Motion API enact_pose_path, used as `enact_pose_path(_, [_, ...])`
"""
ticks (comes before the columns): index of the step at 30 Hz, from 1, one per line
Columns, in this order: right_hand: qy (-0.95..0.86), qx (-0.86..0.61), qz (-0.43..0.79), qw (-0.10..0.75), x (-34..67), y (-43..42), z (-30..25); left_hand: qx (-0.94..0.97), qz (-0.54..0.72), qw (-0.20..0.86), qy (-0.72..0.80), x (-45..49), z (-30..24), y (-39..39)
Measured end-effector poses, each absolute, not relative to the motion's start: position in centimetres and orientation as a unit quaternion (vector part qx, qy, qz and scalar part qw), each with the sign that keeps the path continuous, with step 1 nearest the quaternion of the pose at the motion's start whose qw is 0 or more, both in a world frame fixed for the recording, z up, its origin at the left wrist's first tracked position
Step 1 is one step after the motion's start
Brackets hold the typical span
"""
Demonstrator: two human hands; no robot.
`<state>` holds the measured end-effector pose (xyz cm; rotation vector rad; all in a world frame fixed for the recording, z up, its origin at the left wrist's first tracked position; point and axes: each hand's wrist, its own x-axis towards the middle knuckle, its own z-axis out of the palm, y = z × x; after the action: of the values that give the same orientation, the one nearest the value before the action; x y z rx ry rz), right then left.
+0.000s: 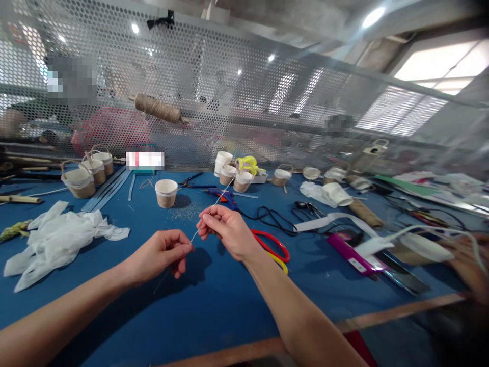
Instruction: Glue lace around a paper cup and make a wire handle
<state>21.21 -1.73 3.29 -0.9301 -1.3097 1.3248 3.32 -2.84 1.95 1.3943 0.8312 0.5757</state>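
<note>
A thin twisted cord [220, 197] runs slantwise between my hands, and its free end rises up to the right. My left hand [164, 253] pinches the lower part between thumb and fingers. Higher on the same cord, my right hand [223, 228] is closed in a pinch. Both hands are held above the blue table [225, 306]. Just beyond them stands a small white-lined, twine-wrapped cup [166, 194] without a handle. Under my right forearm lie red-and-yellow-handled scissors [280, 250], partly hidden. A blue glue gun [225, 198] lies behind my right hand.
White cloth [64, 239] lies crumpled at left, near several small handled baskets [79, 184]. A perforated metal screen [229, 102] closes the back, with a twine spool [157, 108] on it. A purple box [353, 255] and another person's hand [468, 260] are at right.
</note>
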Motion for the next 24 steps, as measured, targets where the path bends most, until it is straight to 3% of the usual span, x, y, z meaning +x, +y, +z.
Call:
enact_pose_path(13, [-0.545,-0.39,0.519,0.531,21.9,-1.2,3.5,0.629,0.254,0.629,0.379,3.6,1.8,-3.0])
enact_pose_path(24, [-0.477,-0.4,0.457,0.635,24.3,0.2,4.4,0.655,0.214,0.618,0.379,3.4,1.7,-3.0])
